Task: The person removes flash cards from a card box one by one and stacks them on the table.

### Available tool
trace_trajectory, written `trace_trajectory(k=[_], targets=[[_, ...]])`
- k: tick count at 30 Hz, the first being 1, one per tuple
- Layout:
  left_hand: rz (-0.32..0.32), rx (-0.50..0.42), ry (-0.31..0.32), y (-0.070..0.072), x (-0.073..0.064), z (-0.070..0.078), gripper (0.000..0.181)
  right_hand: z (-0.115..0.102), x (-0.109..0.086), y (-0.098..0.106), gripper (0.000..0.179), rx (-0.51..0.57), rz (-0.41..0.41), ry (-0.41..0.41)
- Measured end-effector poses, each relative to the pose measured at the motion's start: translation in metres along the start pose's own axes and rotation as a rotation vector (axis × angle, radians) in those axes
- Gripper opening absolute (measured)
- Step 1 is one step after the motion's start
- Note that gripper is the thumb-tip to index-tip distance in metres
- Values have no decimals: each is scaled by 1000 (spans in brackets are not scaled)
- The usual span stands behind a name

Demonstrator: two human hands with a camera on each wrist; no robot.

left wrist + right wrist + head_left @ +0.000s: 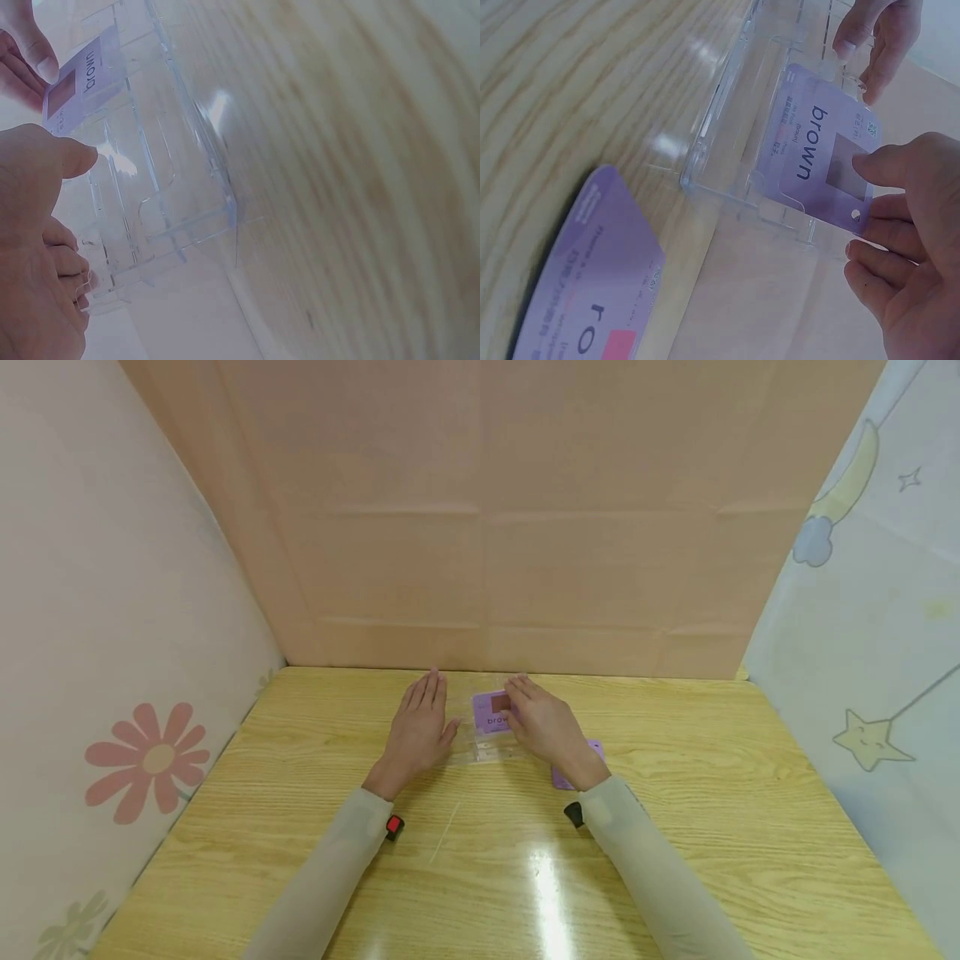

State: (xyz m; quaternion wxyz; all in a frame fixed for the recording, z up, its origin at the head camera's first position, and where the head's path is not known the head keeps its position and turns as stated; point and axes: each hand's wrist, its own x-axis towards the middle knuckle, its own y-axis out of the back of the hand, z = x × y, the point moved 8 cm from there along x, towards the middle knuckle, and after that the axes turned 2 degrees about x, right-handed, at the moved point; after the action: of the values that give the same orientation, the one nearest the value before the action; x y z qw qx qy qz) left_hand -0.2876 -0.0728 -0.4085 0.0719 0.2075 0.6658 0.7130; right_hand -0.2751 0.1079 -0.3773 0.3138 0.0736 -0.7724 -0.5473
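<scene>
My right hand (553, 727) pinches the right end of a purple card (810, 146) marked "brown", its thumb on the printed face and fingers behind. The card bears a brown square and a small punched hole. It stands tilted in a clear plastic box (705, 142) with slots and thin walls. At the box's left side rests my left hand (422, 727), fingers straight and together, thumb out toward the card. In the left wrist view those fingers (69, 262) touch the box's edge.
Another purple card (592, 277), with a pink patch, lies on the wood-grain table (300, 827) by my right wrist. A brown paper-like backdrop (480, 527) rises behind the box. Patterned cloth walls (90, 610) flank the table.
</scene>
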Motion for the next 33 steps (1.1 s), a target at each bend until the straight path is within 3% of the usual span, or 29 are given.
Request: trace_trajectory(k=[8, 26, 33], targets=[[16, 3, -8, 1, 0, -1, 78, 2, -3, -1, 51, 24, -18, -19], [20, 12, -8, 0, 1, -2, 80, 0, -8, 7, 43, 122, 37, 23], [24, 14, -11, -1, 1, -2, 79, 6, -8, 10, 39, 213, 60, 6]])
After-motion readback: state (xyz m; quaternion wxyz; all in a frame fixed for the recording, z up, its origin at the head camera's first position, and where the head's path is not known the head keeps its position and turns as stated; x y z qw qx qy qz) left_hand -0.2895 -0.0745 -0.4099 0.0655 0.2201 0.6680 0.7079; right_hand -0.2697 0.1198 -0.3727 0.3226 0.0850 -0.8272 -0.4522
